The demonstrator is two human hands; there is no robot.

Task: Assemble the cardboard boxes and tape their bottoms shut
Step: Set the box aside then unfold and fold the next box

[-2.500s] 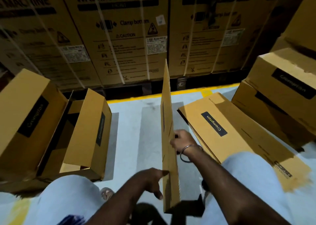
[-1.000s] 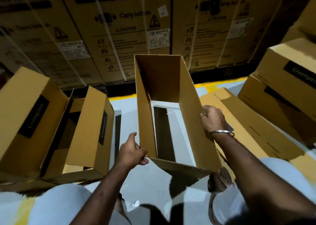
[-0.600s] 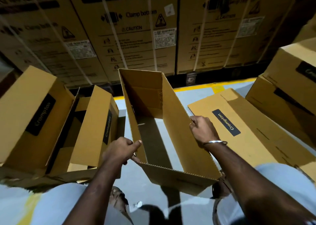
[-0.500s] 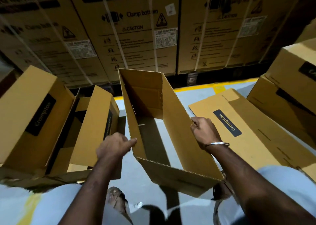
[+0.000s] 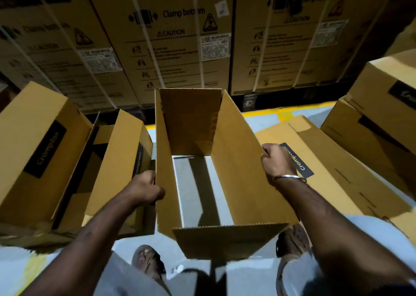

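Step in hand: squaring up the box. The open box (image 5: pixel 225 178) is held upright as a rectangular tube between the knees, no bottom closed yet: the grey floor (image 5: pixel 193 183) shows straight through it.

Left hand (image 5: pixel 146 188) grips the top edge of the left wall, fingers curled round it. Right hand (image 5: pixel 275 161) grips the top edge of the right wall the same way; fingertips are hidden behind the cardboard, so how far they wrap inside I can't tell.

Next move, as I judge it: tip or flip the tube so the bottom flaps come up, fold short flaps then long ones, then tape the seam. No tape visible in this view.

Room: tight on the left, where an assembled box (image 5: pixel 117 167) lies on its side just beside the left wall and left hand. On the right a flattened box (image 5: pixel 333 183) lies on the floor right behind the right hand, with stacked boxes (image 5: pixel 382 106) beyond it. Ahead, large washing-machine cartons (image 5: pixel 180 37) wall off the far edge of the floor. Freest direction for tipping looks to be toward the person.
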